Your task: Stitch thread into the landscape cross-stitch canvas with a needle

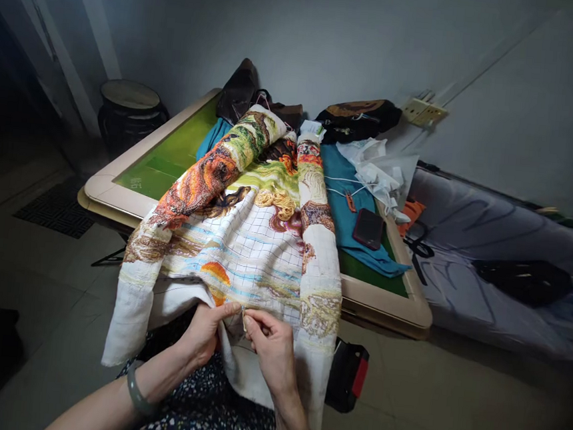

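Pretty dim room overall, with soft, cool light falling from above and a bit ahead, so the embroidered cloth (244, 238) and the green table (171, 155) get most of the brightness. Corners go really dark, especially the left side and bottom right, a heavy vignette. Wide-angle lens bends straight lines near the edges; the wall seams lean and curve. Center is reasonably sharp, the stitching grid reads fine, but the edges smear and get mushy. Shadows are soft, pooling under the table. No harsh glare anywhere, just a mild sheen on the floor tiles (450, 403).
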A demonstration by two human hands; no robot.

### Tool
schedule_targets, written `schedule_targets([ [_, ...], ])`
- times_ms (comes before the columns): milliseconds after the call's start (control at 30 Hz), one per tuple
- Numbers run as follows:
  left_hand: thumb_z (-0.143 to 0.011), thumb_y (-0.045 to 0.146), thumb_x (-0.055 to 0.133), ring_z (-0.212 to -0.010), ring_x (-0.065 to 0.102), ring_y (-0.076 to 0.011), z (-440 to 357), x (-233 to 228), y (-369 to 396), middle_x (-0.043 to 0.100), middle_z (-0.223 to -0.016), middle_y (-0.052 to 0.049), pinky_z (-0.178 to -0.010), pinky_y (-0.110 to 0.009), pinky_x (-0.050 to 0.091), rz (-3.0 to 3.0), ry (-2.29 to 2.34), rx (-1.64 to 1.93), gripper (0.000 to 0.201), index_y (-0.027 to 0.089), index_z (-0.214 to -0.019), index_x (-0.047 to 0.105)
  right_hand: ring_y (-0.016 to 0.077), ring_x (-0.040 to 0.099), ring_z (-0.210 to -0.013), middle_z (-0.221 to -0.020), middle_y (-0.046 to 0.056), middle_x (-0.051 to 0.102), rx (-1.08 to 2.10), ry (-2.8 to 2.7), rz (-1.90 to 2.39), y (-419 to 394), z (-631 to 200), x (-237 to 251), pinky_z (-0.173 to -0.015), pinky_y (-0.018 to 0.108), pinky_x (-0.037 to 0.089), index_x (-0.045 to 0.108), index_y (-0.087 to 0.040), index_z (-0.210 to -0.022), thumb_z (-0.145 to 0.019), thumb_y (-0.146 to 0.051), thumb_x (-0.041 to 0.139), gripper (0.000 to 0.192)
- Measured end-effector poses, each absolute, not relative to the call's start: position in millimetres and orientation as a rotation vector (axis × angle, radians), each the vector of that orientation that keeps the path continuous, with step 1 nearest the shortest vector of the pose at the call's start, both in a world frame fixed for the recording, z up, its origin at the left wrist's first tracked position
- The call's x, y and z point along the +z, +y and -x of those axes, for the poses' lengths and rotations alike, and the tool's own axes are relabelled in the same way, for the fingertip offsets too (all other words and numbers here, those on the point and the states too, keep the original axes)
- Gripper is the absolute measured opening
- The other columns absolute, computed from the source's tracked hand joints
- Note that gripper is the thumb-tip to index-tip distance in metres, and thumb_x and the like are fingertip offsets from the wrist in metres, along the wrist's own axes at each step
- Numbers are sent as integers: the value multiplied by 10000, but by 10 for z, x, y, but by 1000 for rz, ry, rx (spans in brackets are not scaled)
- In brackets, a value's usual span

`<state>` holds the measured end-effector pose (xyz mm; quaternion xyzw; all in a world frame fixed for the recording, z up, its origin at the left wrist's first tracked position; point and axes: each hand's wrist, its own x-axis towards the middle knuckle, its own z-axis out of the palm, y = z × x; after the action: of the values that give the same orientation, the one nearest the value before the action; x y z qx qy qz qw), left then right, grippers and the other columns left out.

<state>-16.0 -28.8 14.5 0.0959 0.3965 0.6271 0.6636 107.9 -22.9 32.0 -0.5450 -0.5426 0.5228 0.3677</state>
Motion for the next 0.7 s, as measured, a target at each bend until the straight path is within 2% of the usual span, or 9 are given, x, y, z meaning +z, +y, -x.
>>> schedule_targets([
  [300,-617,171,762,-1007,626,-258,137,78,-284,721,-973,-98,-950,-377,419,-221,878,1433,436,109,-1039,670,100,437,-453,-517,-8,535,1359,-1283,1446,-226,-986,345,-391,195,344,673,-138,-709,-734,-305,620,177],
  [500,-596,214,784,-904,650,-241,138,109,-264,724,-927,-98,-855,-345,457,-214,963,1414,392,97,-956,683,107,514,-459,-573,10,605,1444,-1154,1474,-267,-945,238,-427,201,424,638,-139,-752,-709,-365,658,232],
  [700,-570,191,780,-861,651,-225,145,134,-239,724,-907,-86,-823,-336,467,-192,976,1419,391,114,-943,688,103,522,-491,-608,7,615,1331,-1212,1426,-292,-937,178,-480,205,452,664,-144,-712,-723,-315,654,171],
])
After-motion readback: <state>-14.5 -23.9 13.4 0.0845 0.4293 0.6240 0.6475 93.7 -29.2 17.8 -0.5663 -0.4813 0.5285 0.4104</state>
